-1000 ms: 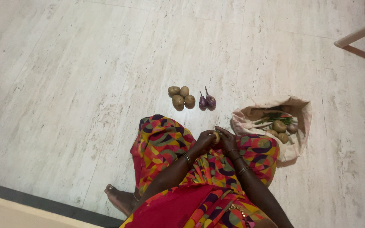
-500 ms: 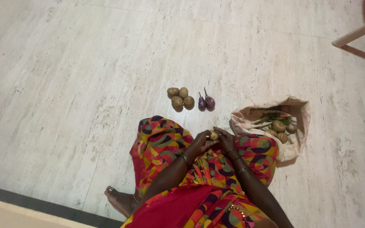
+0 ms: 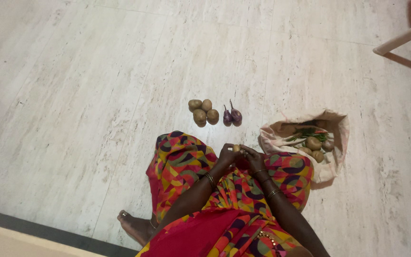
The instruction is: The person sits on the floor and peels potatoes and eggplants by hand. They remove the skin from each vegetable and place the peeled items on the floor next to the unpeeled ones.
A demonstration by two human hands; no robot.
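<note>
Change: small potato (image 3: 236,148) now sits slightly higher than half a second ago, at frame centre.
Left hand (image 3: 227,156): pinching the potato.
Right hand (image 3: 254,158): fingers narrow, touching it.
Potato: round, tan, matte.
Floor (image 3: 96,95): pale veined stone; four potatoes (image 3: 203,111), two purple eggplants (image 3: 232,115), cloth bag (image 3: 329,162).

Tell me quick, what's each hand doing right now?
Left hand: closed on a small potato.
Right hand: fingers touching the same potato; grip cannot be told.

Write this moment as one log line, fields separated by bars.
left hand and right hand: hold one small potato | floor: four potatoes, two small aubergines | cloth bag: open, vegetables inside
</note>
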